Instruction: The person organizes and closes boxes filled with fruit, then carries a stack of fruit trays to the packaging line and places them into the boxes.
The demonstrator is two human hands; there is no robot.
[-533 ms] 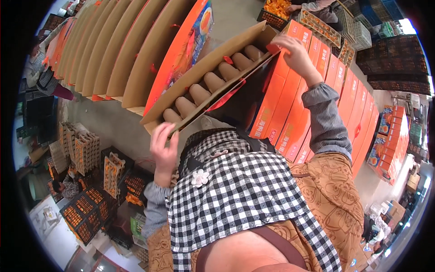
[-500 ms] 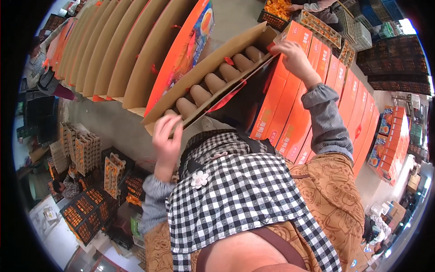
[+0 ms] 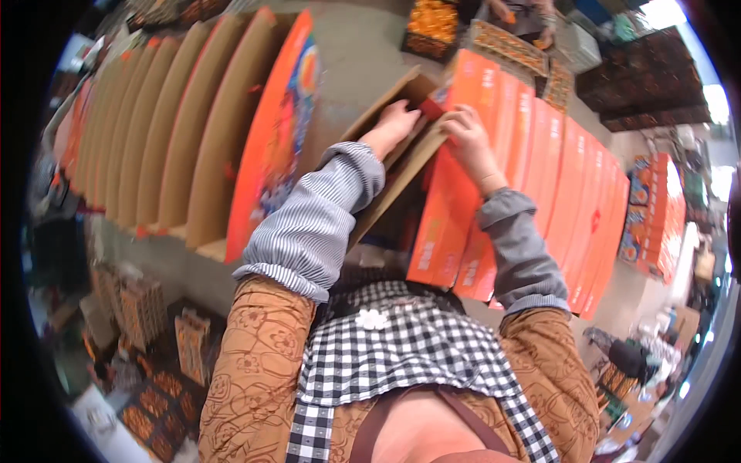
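Right hand [image 3: 466, 134] pinches a box [image 3: 399, 177] at its rim, seemingly steadying it; just leftward, left hand [image 3: 397, 124] (grasp unclear) reaches in.

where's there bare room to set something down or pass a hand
Bare floor shows between the left boxes, the orange-filled crate and the open box; another patch lies between the left boxes and the trays. Crowded: the right boxes, packed side by side, and the open box's far end, with left hand and right hand.
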